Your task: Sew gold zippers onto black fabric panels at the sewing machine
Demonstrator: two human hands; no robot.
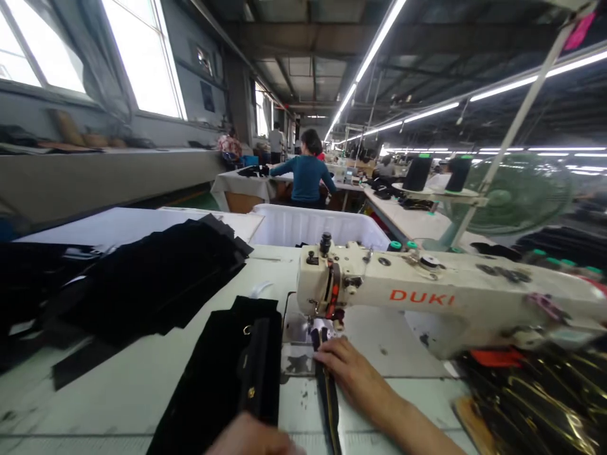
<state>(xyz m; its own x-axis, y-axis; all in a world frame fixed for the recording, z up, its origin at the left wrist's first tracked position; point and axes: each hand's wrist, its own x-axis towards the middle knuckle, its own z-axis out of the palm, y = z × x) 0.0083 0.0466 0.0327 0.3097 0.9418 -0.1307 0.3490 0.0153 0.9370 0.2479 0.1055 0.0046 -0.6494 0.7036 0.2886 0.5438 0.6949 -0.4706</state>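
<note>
My right hand (349, 370) lies on the sewing table just in front of the needle of a cream DUKI sewing machine (427, 297). Its fingers press flat on a narrow black strip with a zipper (328, 395) that runs from under the presser foot toward me. My left hand (251, 437) shows only as a blurred patch at the bottom edge, beside a flat black fabric piece with small metal rings (227, 373); its fingers are hidden.
A heap of black fabric pieces (142, 278) covers the table's left side. A white plastic bin (313, 226) stands behind the machine. Thread cones (417, 172) and a green fan (516, 196) stand at right. A person in a blue top (306, 175) sits at a far table.
</note>
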